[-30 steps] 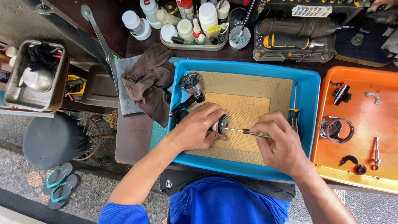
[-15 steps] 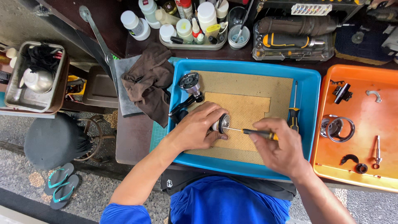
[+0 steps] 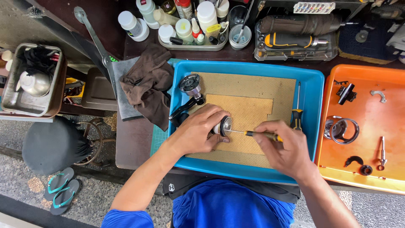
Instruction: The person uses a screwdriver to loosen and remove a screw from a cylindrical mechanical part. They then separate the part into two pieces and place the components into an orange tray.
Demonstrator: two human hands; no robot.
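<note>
Both hands forward, close together, each closed in a grip.

Left hand (image 3: 197, 134): fingers curled, palm down, forearm bare. Right hand (image 3: 283, 148): fingers pinched toward the left hand, wrist slightly bent, forearm bare.
</note>
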